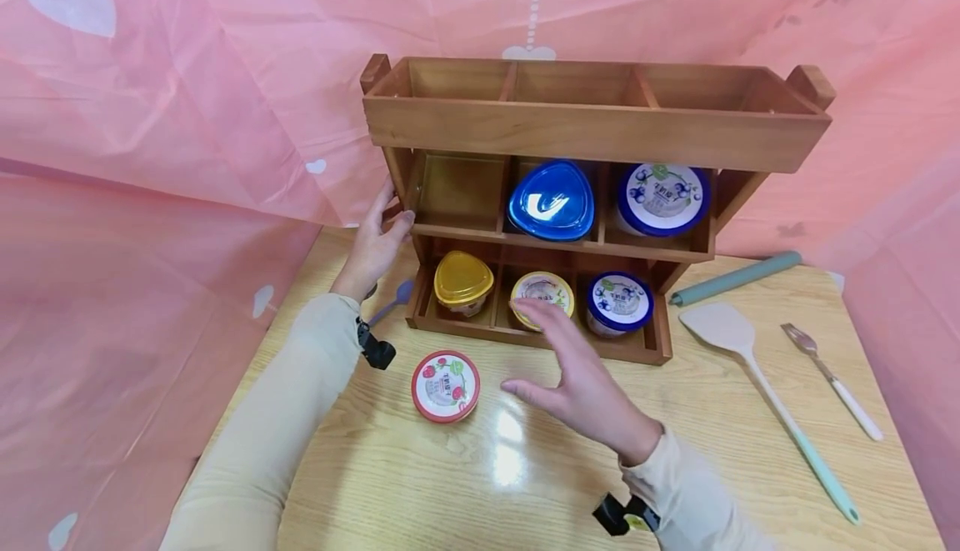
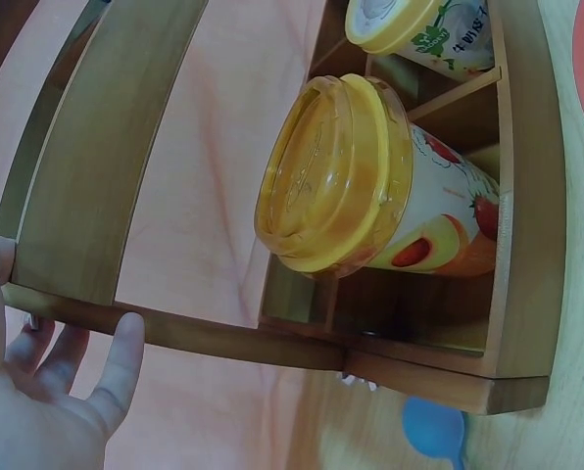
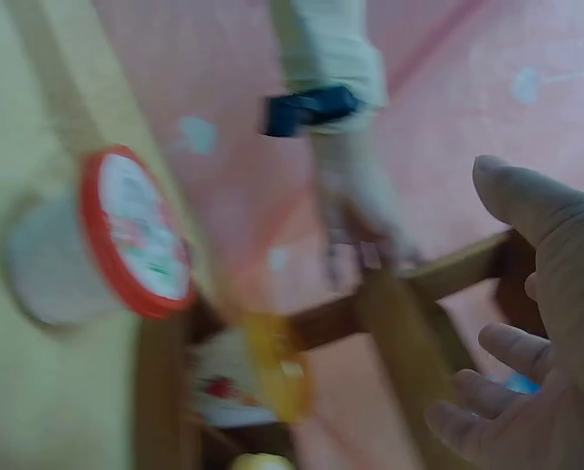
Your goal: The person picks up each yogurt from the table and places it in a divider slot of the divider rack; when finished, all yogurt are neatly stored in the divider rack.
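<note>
My left hand [image 1: 375,242] holds the left side of a three-tier wooden shelf [image 1: 592,124], its fingers about the side rail [image 2: 214,338] in the left wrist view. Over the table, in front of the bottom tier, my right hand [image 1: 581,380] has its fingers spread and nothing in them. A red-lidded tub [image 1: 445,386] stands on the table to its left. The bottom tier bears a cup with a yellow domed lid [image 1: 462,278], a yellow-lidded tub [image 1: 551,283] partly behind my right fingertips, and a blue-lidded tub [image 1: 619,303].
The middle tier holds a blue dome-lidded cup [image 1: 551,201] and another blue-lidded tub [image 1: 663,198]. Right of the shelf lie a green rod [image 1: 735,278], a spatula [image 1: 772,393] and a fork [image 1: 832,380]. A blue spoon [image 1: 397,297] lies at left. Pink cloth [image 1: 187,117] hangs behind.
</note>
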